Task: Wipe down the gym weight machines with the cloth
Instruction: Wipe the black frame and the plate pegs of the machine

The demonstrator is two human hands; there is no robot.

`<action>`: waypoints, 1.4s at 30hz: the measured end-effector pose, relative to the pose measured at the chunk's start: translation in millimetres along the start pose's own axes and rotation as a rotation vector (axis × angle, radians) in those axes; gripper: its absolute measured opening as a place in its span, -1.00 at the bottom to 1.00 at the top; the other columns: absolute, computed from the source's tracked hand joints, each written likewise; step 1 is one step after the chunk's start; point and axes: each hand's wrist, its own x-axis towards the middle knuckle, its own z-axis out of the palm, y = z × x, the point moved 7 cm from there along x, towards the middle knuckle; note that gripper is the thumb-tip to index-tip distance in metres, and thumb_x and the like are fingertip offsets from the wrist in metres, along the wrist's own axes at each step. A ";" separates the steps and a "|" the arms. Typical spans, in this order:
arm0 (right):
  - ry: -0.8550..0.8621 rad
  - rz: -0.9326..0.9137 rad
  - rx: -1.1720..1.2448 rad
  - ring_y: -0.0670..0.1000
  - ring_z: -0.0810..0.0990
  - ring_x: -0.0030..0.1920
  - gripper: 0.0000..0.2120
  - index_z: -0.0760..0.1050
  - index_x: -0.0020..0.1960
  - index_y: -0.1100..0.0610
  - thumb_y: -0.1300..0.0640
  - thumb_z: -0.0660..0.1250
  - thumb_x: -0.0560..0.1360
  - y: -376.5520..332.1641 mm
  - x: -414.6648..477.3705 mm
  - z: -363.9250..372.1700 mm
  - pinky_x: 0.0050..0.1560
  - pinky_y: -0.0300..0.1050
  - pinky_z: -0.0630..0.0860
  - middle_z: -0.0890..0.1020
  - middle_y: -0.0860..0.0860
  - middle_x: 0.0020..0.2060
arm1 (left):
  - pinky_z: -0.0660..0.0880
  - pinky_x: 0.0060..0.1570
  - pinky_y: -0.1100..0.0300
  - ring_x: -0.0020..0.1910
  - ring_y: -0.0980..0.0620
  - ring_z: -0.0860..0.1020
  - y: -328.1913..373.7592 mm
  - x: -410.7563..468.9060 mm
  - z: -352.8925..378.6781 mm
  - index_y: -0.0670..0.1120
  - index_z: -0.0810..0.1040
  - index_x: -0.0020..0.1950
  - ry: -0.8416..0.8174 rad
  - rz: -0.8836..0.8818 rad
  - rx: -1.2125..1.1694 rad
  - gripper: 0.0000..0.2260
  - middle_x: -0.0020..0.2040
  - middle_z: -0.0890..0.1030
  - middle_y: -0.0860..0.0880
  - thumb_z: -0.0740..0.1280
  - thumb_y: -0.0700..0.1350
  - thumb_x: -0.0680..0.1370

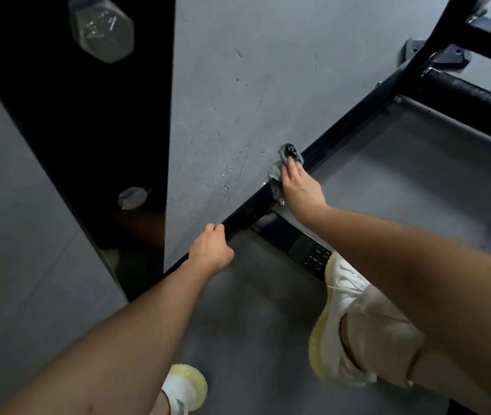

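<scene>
— Where's the cloth [280, 170]?
— One o'clock from my left hand [211, 248], on the machine's black floor bar [250, 209]. My right hand [299, 187] presses it, fingers flat.
— And the left?
— Fingers curled round the same bar.

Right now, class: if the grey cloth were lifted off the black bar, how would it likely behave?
Probably floppy: the cloth lies bunched and creased under the right hand. Likely light: it looks thin, smaller than the hand. Unlikely to roll; it drapes over the bar.
</scene>
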 end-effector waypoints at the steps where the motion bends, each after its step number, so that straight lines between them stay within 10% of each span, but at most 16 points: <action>1: -0.004 0.021 -0.004 0.25 0.07 0.65 -0.35 -0.04 0.66 0.33 0.30 0.19 0.66 -8.4 -3.9 4.5 0.59 -0.01 0.19 0.01 0.29 0.65 | 0.49 0.20 -0.08 0.26 -0.22 0.51 -2.8 -1.5 -0.2 -0.09 0.40 0.40 0.010 -0.018 -0.006 -0.60 0.35 0.41 -0.10 0.23 -0.21 0.55; 13: -0.246 -0.595 0.159 0.19 -0.01 0.67 -0.42 0.00 0.68 0.24 0.22 0.07 0.71 -228.2 -80.3 60.4 0.64 0.01 0.06 0.00 0.19 0.68 | 0.45 0.28 -0.07 0.39 -0.18 0.48 -59.7 -27.2 9.5 -0.12 0.39 0.40 0.163 -0.209 -0.046 -0.67 0.39 0.44 -0.15 0.26 -0.19 0.63; 19: -0.326 -0.756 0.142 0.18 -0.02 0.67 -0.46 0.16 0.66 0.14 0.16 0.14 0.70 -228.6 -82.0 47.8 0.64 0.03 0.04 0.06 0.19 0.67 | 0.43 0.31 -0.07 0.40 -0.19 0.47 -70.0 -35.5 18.8 -0.12 0.34 0.48 0.147 -0.187 -0.089 -0.58 0.47 0.36 -0.14 0.26 -0.21 0.62; 30: -0.046 -0.044 -0.034 0.28 -0.08 0.67 -0.29 -0.09 0.68 0.26 0.19 0.14 0.61 -3.7 -46.5 10.6 0.66 0.11 -0.04 -0.07 0.32 0.65 | 0.48 0.26 -0.02 0.35 -0.17 0.46 -33.7 -30.5 19.5 -0.13 0.24 0.57 0.077 -0.087 -0.140 -0.47 0.50 0.30 -0.13 0.26 -0.26 0.60; 42: -0.137 -0.193 -0.020 0.27 0.07 0.65 -0.34 0.04 0.68 0.23 0.08 0.10 0.63 -148.2 -84.2 32.6 0.61 0.10 0.14 0.06 0.28 0.65 | 0.38 0.40 -0.08 0.48 -0.19 0.35 -65.5 -55.0 42.1 -0.20 0.32 0.51 -0.030 -0.141 -0.089 -0.55 0.57 0.24 -0.13 0.24 -0.22 0.62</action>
